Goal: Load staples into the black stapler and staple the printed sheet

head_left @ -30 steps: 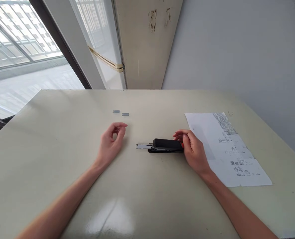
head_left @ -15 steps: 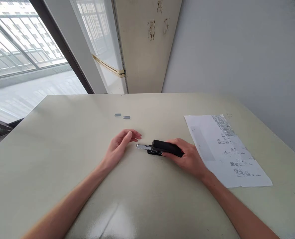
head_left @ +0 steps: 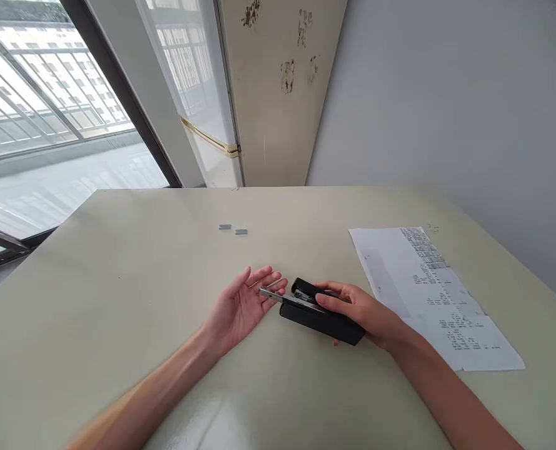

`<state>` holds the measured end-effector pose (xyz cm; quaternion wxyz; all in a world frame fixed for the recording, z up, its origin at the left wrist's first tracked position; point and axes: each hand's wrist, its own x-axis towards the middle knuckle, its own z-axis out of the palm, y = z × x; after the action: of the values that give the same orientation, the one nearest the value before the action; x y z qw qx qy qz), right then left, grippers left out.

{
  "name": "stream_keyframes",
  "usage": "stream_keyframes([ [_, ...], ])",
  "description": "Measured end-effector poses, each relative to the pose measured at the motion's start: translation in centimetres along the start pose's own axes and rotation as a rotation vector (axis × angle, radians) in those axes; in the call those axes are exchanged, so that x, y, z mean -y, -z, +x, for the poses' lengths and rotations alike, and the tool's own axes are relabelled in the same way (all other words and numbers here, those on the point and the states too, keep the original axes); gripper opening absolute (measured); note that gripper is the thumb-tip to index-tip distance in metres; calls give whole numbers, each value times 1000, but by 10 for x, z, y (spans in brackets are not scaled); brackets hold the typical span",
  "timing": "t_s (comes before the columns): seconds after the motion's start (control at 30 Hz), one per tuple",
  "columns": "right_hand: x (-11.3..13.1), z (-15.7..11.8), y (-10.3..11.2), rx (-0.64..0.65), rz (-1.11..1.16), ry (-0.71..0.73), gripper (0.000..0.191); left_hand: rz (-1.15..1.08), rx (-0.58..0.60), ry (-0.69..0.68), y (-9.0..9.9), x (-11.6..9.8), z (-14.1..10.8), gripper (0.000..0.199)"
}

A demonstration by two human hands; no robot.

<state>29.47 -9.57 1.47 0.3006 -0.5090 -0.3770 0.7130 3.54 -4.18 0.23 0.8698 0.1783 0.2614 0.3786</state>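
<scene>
My right hand [head_left: 353, 309] is wrapped round a black stapler [head_left: 322, 322], which is tipped onto its side. From its front end a metal staple tray [head_left: 271, 294] sticks out to the left. Palm up, my left hand [head_left: 244, 303] lies open under the tray's tip, its fingers stretched out. I cannot tell whether the tray touches the palm. Two small strips of staples, a left strip [head_left: 225, 227] and a right strip [head_left: 241, 232], lie on the table beyond my left hand.
A printed sheet of paper [head_left: 390, 269] lies on the pale table [head_left: 165, 262], right of the stapler. A grey wall [head_left: 446, 94] runs along the right side. Behind the table are a cabinet [head_left: 278, 137] and, at left, a window [head_left: 47, 94].
My left hand has turned palm up and opened beneath the protruding tray. My right hand has rolled the stapler onto its side. The view has tilted slightly up.
</scene>
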Motion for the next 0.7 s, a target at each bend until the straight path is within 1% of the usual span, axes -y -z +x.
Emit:
stream_keyframes([
  [0.1,1,0,2,54,58,-49,56,-6,-19,26,2,-1,1,26],
  [0.17,1,0,2,64,78,-66,58,4,-19,43,3,-1,1,26],
  [0.37,0,-1,2,71,75,-54,59,-18,-38,51,1,-1,1,27],
  [0.5,0,-2,2,84,59,-36,58,15,-24,67,-1,-2,1,18],
  [0.6,2,-4,1,77,31,-49,60,75,-7,85,2,0,0,14],
  [0.7,4,-6,0,83,4,-68,61,108,-74,113,6,3,-1,19],
])
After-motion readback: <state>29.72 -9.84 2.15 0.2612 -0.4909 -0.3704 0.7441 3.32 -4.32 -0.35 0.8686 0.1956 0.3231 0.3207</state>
